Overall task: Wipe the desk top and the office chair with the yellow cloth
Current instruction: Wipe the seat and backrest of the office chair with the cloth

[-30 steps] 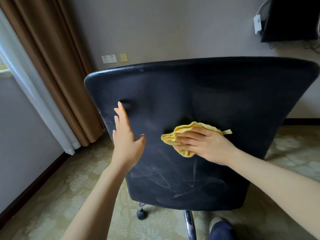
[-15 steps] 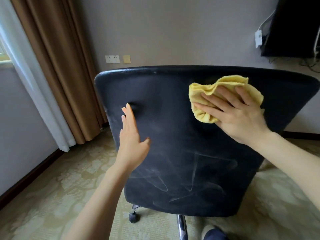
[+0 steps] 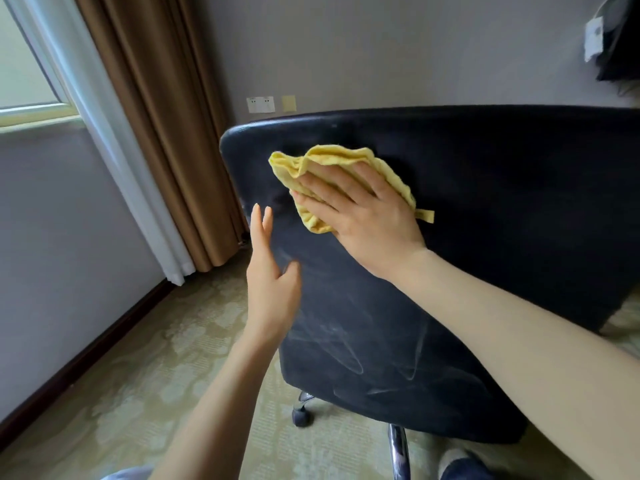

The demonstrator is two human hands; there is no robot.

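The dark office chair (image 3: pixel 485 237) fills the middle and right of the view, its backrest turned towards me and marked with pale streaks low down. My right hand (image 3: pixel 363 216) presses the crumpled yellow cloth (image 3: pixel 332 161) flat against the upper left part of the backrest, fingers straight and spread over it. My left hand (image 3: pixel 270 271) rests on the backrest's left edge with straight fingers, just below and left of the cloth. The desk is out of view.
Brown curtains (image 3: pixel 162 116) and a white sheer curtain (image 3: pixel 104 133) hang at the left beside a window. Wall sockets (image 3: pixel 260 104) sit behind the chair. A chair castor (image 3: pixel 302 415) and chrome leg (image 3: pixel 398 452) stand on the patterned carpet.
My right hand has swept the cloth from the backrest's upper right to its upper left. The left hand stays at the left edge. The view has turned so the chair sits further right.
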